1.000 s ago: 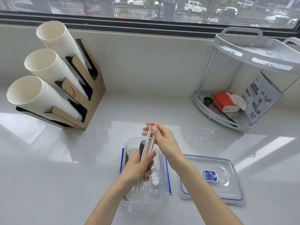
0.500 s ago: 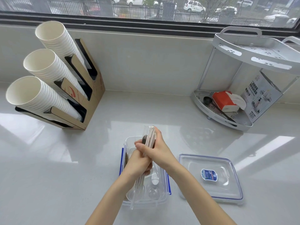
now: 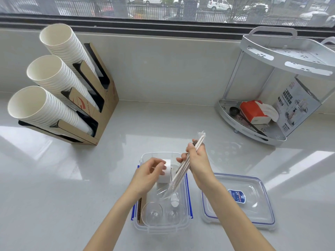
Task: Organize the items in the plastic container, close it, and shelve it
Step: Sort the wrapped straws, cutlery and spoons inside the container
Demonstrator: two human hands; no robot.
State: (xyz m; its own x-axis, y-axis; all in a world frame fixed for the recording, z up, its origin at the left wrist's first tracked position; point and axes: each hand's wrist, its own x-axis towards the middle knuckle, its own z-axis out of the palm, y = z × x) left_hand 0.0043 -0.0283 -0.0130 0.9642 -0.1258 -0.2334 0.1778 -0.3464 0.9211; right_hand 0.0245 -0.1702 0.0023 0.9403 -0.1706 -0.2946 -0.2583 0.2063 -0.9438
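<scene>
A clear plastic container with blue latches stands open on the counter in front of me. Inside it lie two clear cups, a clear spoon and brown sticks along the left wall. My right hand grips a bundle of wrapped straws with a dark fork among them, tilted over the container. My left hand holds a small white box above the container's far half. The container's lid lies flat to the right, blue sticker facing up.
A cardboard dispenser with three stacks of white paper cups stands at the back left. A grey two-tier corner rack at the back right holds a red tissue pack, a black scoop and a printed box. A window runs along the wall behind.
My left hand let go of the straw bundle and now holds a white box. My right hand keeps the bundle, swung to the right and tilted.
</scene>
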